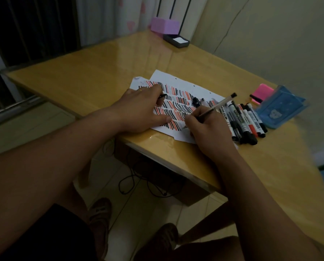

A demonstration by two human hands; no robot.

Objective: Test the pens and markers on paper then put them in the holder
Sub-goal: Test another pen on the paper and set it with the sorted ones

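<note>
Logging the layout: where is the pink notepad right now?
Head view: the pink notepad lies on the table's right side, beside the blue case, just beyond the row of markers.

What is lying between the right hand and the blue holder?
In the head view, a row of markers and pens lies on the table between the right hand and the blue holder.

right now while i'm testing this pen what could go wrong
1. The left hand, pinching a cap, lies on the inked strokes of the paper, so it could smudge them.
2. The right hand, gripping the pen, sits beside the loose markers; a nudge might set them rolling.
</note>
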